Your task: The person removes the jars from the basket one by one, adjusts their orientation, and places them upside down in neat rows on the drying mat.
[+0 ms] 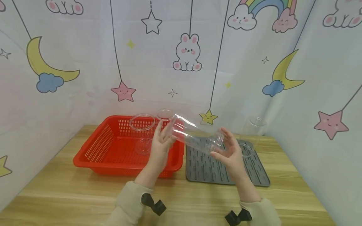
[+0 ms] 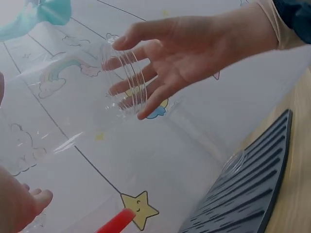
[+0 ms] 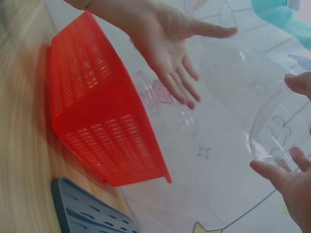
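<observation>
A clear jar (image 1: 195,135) with a ribbed neck is held in the air between both hands, tilted with its neck lower and to the right. My right hand (image 1: 230,153) grips the neck, thumb on one side and fingers round the other. At the far end, my left hand (image 1: 161,144) supports the jar's base, its fingers (image 3: 182,85) straight and spread. The jar's wall is see-through, with bright glare along it. Below the left hand is a red plastic basket (image 1: 104,164); below the right lies a grey ridged drying mat (image 1: 202,172).
Inside the basket stands a clear vessel with a wide rim (image 1: 142,128). Another clear rim (image 1: 164,110) shows behind it. A tall clear container (image 1: 255,122) stands on the mat's right side. A patterned white cloth (image 1: 158,62) closes off the back and sides of the wooden table (image 1: 70,194).
</observation>
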Available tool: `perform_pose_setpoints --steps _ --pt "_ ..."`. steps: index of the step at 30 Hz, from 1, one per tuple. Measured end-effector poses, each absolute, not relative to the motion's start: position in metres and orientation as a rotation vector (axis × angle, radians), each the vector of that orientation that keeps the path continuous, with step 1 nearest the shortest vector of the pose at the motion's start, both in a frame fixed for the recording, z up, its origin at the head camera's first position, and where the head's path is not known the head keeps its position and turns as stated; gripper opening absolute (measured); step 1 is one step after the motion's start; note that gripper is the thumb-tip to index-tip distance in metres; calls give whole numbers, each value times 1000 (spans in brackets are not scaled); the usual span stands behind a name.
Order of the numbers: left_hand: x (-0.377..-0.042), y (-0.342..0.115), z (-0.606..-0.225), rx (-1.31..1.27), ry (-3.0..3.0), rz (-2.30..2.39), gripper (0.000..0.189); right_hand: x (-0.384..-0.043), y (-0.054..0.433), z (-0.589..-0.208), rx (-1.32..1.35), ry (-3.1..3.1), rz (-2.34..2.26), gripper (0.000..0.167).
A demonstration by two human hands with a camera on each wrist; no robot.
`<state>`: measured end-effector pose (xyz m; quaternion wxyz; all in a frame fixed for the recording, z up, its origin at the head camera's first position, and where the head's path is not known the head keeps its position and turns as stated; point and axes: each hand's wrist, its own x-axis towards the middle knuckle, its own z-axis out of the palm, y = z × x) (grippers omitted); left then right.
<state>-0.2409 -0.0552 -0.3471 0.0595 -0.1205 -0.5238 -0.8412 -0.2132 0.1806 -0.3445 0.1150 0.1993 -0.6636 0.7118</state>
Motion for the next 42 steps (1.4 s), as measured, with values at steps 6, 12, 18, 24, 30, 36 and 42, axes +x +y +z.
perform_pose_setpoints --steps 6,12,18,24,30,36,42 --pt "-239 -52 -347 -451 -1251 -2865 82 -211 169 -347 603 -1894 2121 82" --pt "-235 -46 -349 -448 -1025 -3043 86 -209 163 -349 572 -1900 2114 80" --pt "-233 -40 -351 -433 -973 -3079 92 -208 160 -351 573 -1924 2115 82" --pt "-233 -37 -353 -427 -969 -3044 77 -209 160 -352 572 -1946 2115 83" --pt "-232 -35 -354 -423 -943 -3039 64 -211 162 -352 595 -1960 2103 83" --pt "-233 -28 -350 -322 -924 -3045 63 -214 168 -352 622 -1955 2130 85" --pt "-237 -16 -341 -325 -922 -3026 91 -215 180 -347 579 -1999 2097 85"
